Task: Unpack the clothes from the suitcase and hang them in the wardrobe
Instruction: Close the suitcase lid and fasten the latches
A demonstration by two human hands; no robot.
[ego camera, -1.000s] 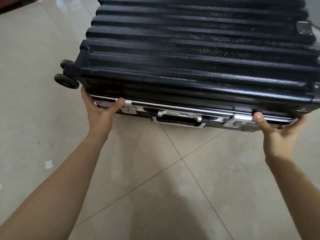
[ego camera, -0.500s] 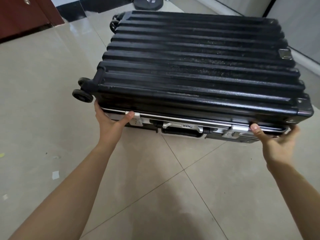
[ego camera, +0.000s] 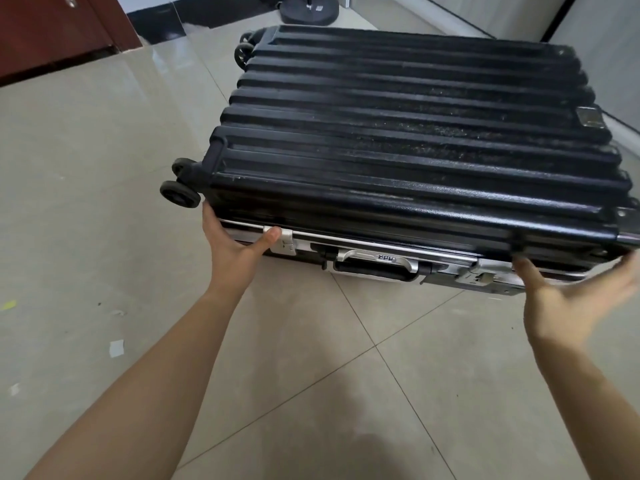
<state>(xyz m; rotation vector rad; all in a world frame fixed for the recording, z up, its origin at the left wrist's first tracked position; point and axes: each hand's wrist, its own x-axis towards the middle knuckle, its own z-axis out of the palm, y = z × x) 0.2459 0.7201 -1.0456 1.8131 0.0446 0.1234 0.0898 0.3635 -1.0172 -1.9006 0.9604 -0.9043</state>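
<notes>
A black ribbed hard-shell suitcase (ego camera: pixel 398 140) lies flat on the tiled floor with its lid closed. Its silver-framed front edge faces me, with a handle and combination lock (ego camera: pixel 377 263) in the middle. My left hand (ego camera: pixel 235 251) grips the front edge near the left corner, thumb on the left latch (ego camera: pixel 285 239), fingers hidden beneath the case. My right hand (ego camera: pixel 568 306) is by the right latch (ego camera: pixel 485 275), thumb touching the lid edge, fingers spread and straight. No clothes or wardrobe can be seen.
The suitcase wheels (ego camera: pixel 180 192) stick out at its left end. A dark red wooden door (ego camera: pixel 52 32) stands at the far left, a round black stand base (ego camera: pixel 308 10) behind the case, and a pale wall (ego camera: pixel 606 46) at the right. Paper scraps (ego camera: pixel 116 348) lie on the floor.
The view has pulled back and shows the whole suitcase. My right hand has loosened from the front edge and spread its fingers. My left hand keeps its grip by the left latch.
</notes>
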